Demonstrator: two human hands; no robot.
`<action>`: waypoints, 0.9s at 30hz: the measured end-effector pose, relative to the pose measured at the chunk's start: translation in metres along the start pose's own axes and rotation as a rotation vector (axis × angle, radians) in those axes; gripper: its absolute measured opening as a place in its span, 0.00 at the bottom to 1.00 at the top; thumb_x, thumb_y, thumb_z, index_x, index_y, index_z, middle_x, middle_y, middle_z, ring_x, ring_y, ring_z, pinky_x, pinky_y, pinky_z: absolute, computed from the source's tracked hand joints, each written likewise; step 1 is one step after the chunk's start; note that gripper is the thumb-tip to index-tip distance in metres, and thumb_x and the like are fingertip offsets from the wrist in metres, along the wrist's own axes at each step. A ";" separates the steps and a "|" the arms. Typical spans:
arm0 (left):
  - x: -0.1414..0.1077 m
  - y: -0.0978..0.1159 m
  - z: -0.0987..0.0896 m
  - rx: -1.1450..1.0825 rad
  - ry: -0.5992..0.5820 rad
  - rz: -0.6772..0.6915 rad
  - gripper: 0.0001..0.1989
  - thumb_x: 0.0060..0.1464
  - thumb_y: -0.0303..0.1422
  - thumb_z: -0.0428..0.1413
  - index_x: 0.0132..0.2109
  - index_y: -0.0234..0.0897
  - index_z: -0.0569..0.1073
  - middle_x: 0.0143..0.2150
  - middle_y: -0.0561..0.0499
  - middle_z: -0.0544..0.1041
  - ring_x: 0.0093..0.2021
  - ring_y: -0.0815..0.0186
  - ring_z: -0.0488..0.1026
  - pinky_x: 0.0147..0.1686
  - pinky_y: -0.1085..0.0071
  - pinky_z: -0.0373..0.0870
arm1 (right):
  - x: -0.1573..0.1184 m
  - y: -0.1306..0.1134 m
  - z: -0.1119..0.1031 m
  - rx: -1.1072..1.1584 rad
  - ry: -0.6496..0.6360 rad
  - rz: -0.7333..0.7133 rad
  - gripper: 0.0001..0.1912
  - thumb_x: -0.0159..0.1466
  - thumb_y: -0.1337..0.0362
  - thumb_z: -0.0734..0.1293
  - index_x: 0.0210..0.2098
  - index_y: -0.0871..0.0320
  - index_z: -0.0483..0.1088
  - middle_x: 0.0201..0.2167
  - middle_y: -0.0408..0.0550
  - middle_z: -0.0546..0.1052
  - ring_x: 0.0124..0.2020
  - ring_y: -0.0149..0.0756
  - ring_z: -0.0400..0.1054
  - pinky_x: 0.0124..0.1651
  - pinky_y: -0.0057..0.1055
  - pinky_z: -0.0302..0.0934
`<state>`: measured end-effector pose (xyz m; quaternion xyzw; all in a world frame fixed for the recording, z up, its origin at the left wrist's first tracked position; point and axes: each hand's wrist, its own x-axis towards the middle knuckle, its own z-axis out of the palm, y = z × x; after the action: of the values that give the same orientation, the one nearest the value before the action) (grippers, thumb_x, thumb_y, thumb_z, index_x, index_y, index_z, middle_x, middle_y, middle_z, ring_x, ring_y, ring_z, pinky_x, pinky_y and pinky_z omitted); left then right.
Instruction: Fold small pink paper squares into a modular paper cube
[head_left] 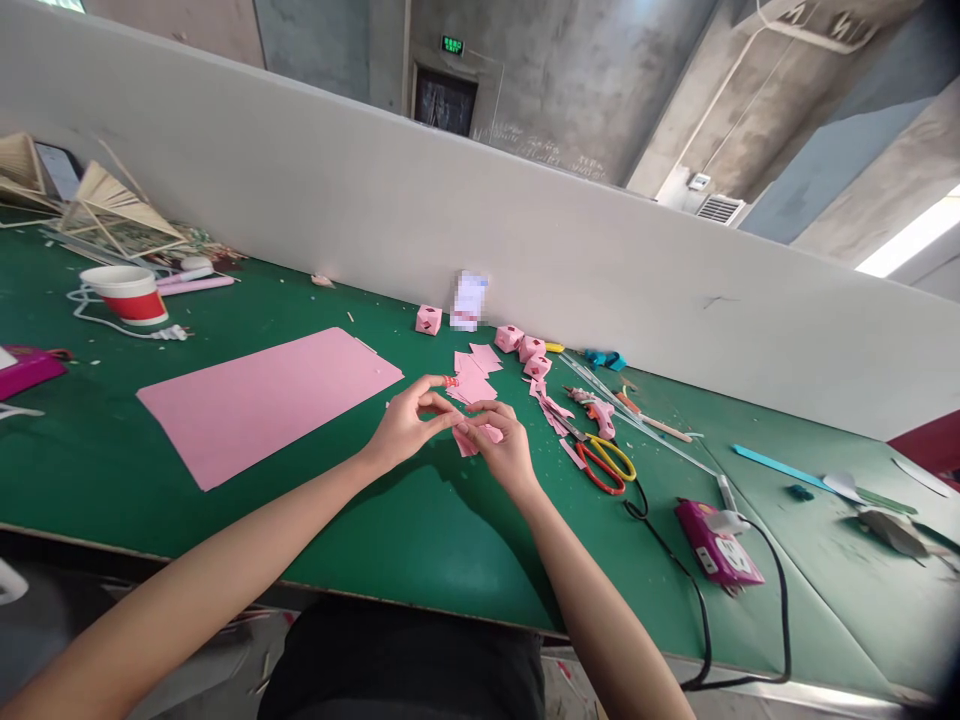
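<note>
Head view. A small pink paper piece (466,446) lay between the two hands, above the green counter (442,540) and just in front of a loose pile of pink paper pieces (472,384). The fingers of the left hand (401,428) were pinched at its upper edge; those of the right hand (510,452) were curled in a pinch beside them, partly hiding the paper. Whether it was creased or glued could not be told. With both pinches so close together, uneven pressure could plausibly have skewed, wrinkled or torn the thin paper.

Beyond the pile, a faceted pink paper box (428,320) stood near the partition (300,180); farther right, three similar boxes (532,348) sat close together, liable to be dented by a careless reach. Narrow pink strips (552,410) lay under and around the tips of the scissors (586,440), where lifting the tool might have dragged them along. The glue gun (602,418) lay just beyond; if hot, it could have burned a finger or marked the paper. A black cord (786,600) looped past the counter's near edge from the magenta power strip (709,550), within likely snagging reach of the right forearm. To the left lay a large pink sheet (270,410), which the left forearm might have creased.
</note>
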<state>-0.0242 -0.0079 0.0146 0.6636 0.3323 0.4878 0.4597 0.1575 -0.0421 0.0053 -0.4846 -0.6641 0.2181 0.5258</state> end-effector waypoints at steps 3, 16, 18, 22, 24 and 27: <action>0.002 0.000 -0.002 -0.027 0.080 0.007 0.25 0.52 0.43 0.66 0.53 0.38 0.69 0.36 0.50 0.81 0.42 0.57 0.81 0.51 0.58 0.75 | 0.001 0.000 -0.001 0.122 0.023 0.108 0.18 0.58 0.48 0.74 0.43 0.52 0.79 0.54 0.52 0.76 0.54 0.46 0.70 0.53 0.42 0.67; 0.005 -0.005 0.004 -0.140 0.086 -0.042 0.36 0.45 0.41 0.70 0.57 0.39 0.64 0.55 0.41 0.75 0.50 0.58 0.77 0.46 0.62 0.78 | 0.004 0.004 -0.004 0.676 0.036 0.428 0.24 0.49 0.54 0.81 0.42 0.55 0.75 0.33 0.42 0.79 0.31 0.31 0.73 0.35 0.27 0.68; 0.004 -0.006 0.005 -0.156 0.041 -0.097 0.35 0.46 0.40 0.69 0.58 0.38 0.64 0.47 0.44 0.78 0.46 0.58 0.79 0.45 0.62 0.78 | 0.004 0.002 -0.003 0.650 0.046 0.419 0.24 0.49 0.54 0.81 0.41 0.55 0.75 0.33 0.42 0.80 0.32 0.31 0.74 0.35 0.27 0.68; 0.002 -0.004 0.005 -0.120 0.046 -0.083 0.30 0.50 0.39 0.66 0.57 0.37 0.66 0.42 0.46 0.81 0.40 0.59 0.80 0.41 0.64 0.78 | 0.002 0.000 -0.001 0.556 0.035 0.389 0.22 0.50 0.52 0.80 0.40 0.55 0.76 0.35 0.45 0.80 0.34 0.33 0.74 0.37 0.29 0.68; 0.002 -0.004 0.004 -0.082 0.058 -0.068 0.29 0.51 0.39 0.66 0.57 0.37 0.66 0.41 0.46 0.82 0.39 0.59 0.80 0.39 0.64 0.78 | 0.002 0.000 0.000 0.538 0.032 0.380 0.22 0.51 0.52 0.80 0.39 0.55 0.76 0.36 0.45 0.81 0.34 0.34 0.74 0.36 0.29 0.67; 0.002 -0.005 0.004 -0.075 0.030 -0.063 0.30 0.50 0.41 0.66 0.57 0.37 0.66 0.39 0.47 0.82 0.38 0.58 0.81 0.38 0.64 0.77 | 0.001 -0.001 0.001 0.542 0.022 0.386 0.21 0.53 0.50 0.79 0.40 0.55 0.76 0.35 0.45 0.81 0.34 0.34 0.74 0.37 0.29 0.67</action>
<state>-0.0199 -0.0058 0.0100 0.6277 0.3414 0.4951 0.4942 0.1561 -0.0411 0.0057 -0.4463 -0.4722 0.4770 0.5919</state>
